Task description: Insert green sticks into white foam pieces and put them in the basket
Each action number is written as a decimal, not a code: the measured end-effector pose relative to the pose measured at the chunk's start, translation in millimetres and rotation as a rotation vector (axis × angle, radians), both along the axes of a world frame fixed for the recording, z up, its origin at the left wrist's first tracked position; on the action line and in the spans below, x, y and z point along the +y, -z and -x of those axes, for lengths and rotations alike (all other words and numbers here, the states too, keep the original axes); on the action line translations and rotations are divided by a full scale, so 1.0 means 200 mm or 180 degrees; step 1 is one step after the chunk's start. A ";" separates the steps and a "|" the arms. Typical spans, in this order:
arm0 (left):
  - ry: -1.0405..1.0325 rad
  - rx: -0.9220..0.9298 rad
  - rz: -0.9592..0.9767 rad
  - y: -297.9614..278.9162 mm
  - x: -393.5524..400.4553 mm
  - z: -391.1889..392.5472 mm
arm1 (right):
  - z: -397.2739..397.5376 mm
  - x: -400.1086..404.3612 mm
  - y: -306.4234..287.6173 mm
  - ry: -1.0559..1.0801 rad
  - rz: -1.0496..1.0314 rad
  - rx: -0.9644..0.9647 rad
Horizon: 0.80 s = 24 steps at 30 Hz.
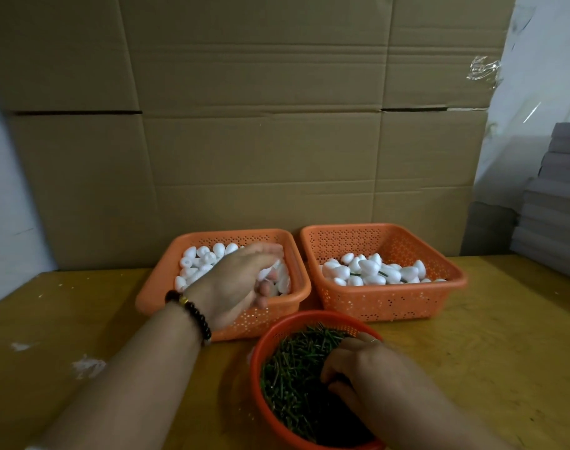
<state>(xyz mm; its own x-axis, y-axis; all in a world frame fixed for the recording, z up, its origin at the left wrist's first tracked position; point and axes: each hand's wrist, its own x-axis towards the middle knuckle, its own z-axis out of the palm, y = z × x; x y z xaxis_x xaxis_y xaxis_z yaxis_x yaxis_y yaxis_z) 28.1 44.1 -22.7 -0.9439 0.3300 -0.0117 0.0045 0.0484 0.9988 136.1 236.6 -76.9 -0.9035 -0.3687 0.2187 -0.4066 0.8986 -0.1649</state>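
1. Far left of the frame: white crumbs (88, 366) lie scattered on the yellow tabletop (491, 319), with a folded cardboard sheet (251, 125) standing behind it.
2. Left of centre: the left hand (241, 280), a dark bead bracelet (189, 311) on its wrist, hangs over the left orange basket (218, 323), fingers curled down among the plain white foam pieces (196, 263); whether its grip has closed on one cannot be told, as motion blur hides the fingertips.
3. Lower centre: a round orange basket (257, 362) holds a heap of green sticks (296, 371), touching the front of the left basket.
4. Lower right of centre: the right hand (361, 368) rests in that heap, fingers bent into the sticks; its grip is hidden, so what it pinches cannot be told.
5. Right of centre: the right orange basket (387, 303) holds foam pieces with green sticks (374, 271) already inserted.
6. Far right edge: a stack of grey boards (556, 196).
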 end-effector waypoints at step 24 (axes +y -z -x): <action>0.0828 -0.1726 -0.2895 0.10 0.08 -0.28 | -0.02 0.05 -0.02 0.0271 0.1269 0.0101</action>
<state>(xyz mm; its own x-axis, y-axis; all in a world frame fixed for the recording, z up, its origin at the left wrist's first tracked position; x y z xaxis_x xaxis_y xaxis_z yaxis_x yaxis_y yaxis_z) 83.8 59.3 -43.2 -0.7868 0.6147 -0.0558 -0.5442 -0.6482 0.5327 140.4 247.6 -73.8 -0.9176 -0.1736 0.3575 -0.3440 0.7974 -0.4958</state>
